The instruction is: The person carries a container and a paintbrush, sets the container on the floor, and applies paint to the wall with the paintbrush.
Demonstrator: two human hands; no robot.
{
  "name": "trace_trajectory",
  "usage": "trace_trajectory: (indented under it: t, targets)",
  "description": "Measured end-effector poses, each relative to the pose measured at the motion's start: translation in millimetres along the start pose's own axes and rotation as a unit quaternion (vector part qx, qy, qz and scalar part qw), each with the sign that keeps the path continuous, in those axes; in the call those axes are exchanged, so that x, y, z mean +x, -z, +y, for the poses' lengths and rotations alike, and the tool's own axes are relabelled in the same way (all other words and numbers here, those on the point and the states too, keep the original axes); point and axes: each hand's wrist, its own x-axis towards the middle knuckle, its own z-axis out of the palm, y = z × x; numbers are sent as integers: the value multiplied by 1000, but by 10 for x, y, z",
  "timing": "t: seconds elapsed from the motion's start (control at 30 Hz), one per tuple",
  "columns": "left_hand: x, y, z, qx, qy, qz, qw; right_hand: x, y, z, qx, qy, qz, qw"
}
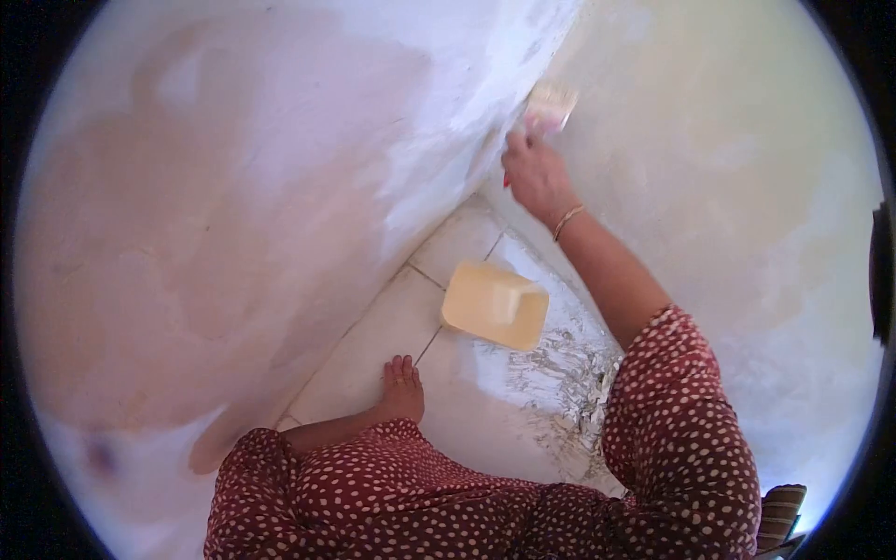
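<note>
In the head view, my right hand [539, 177] is closed around the handle of a flat paintbrush [551, 105]. Its wide pale bristles point up, at the right-hand wall close to the corner; whether they touch it is hard to tell. A bit of red shows below my fingers. My left hand [402, 390] is at my knee, over the dotted dress, with nothing in it and the fingers stretched out. Between the two hands, a pale yellow rectangular tub [490, 306] stands on the tiled floor [373, 327]. Its contents cannot be made out.
The left wall [233, 187] has damp-looking brownish and whitish patches. On the right, the wall [700, 140] is pale and blotchy. White smears and debris [569, 359] cover the floor beside the tub. A dark striped object [781, 513] sits at the lower right.
</note>
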Motion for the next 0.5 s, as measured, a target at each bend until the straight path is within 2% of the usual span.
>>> trace_trajectory:
  t: [0.07, 0.17, 0.2, 0.23, 0.27, 0.37, 0.43, 0.5]
  targets:
    - [55, -49, -24, -74, -6, 4, 997, -221, -375, -197, 48, -8, -47, 998]
    - [-65, 198, -1, -23, 5, -41, 999, -409, -701, -396, 112, -46, -95, 988]
    - [-54, 149, 0, -22, 5, -23, 999, -426, -745, -460, 128, -61, -114, 983]
    - [-29, 65, 8, -21, 3, -2, 1000, -446, -780, -518, 144, -63, -78, 985]
    - [-15, 18, 17, -19, 2, 18, 1000, -440, -863, -574, 158, -83, -87, 980]
    - [3, -47, 37, 11, 8, 30, 999, -443, -1012, -680, 194, -137, -127, 963]
    - [20, -54, 44, -21, 11, 27, 999, -477, -1075, -709, 211, -161, -171, 949]
    - [20, -60, 48, -23, 15, 28, 999, -469, -1160, -701, 221, -173, -166, 945]
